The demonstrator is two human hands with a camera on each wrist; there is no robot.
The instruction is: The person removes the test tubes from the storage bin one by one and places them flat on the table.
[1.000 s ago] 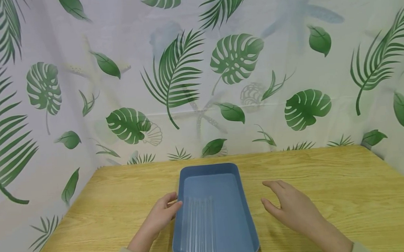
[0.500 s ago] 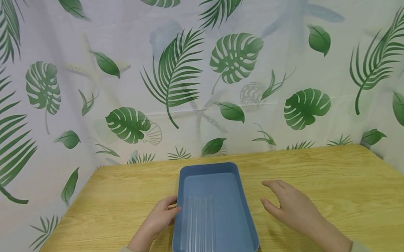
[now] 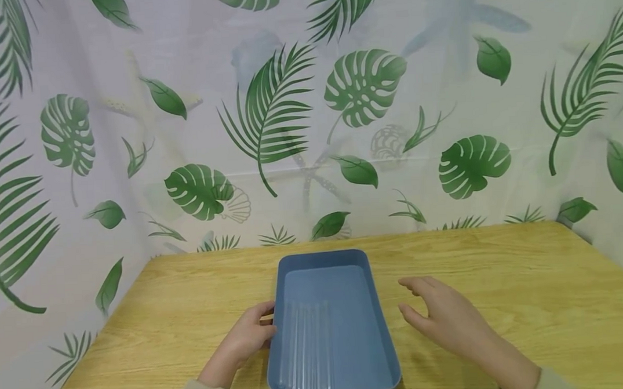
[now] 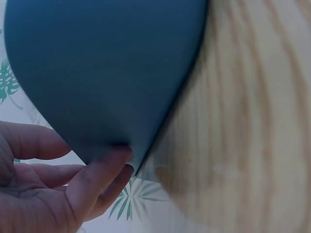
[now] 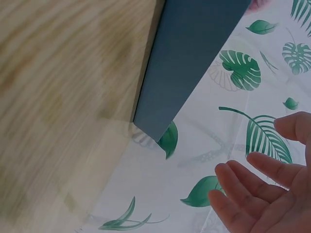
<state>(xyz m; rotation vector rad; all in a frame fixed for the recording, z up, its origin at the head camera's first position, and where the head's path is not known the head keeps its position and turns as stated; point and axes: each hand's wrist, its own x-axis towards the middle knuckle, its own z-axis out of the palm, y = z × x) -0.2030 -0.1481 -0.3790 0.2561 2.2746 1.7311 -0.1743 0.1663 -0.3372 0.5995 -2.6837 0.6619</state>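
Note:
A blue rectangular tray stands on the wooden table. Several clear, slender tubes lie side by side lengthwise in its left half; what they are made of I cannot tell. At the tray's left side is my left hand, thumb near the rim. In the left wrist view, the fingertips of this hand lie against the tray's outer wall, loosely bent. My right hand hovers to the right of the tray, apart from it, fingers loosely extended and holding nothing.
The wood-grain table extends on both sides of the tray. A white cloth with green leaf prints hangs behind the table and along its sides.
My left thumb has drawn back slightly from over the tray's rim to beside it. My right hand has shifted a little to the left. The tray and tubes stay put.

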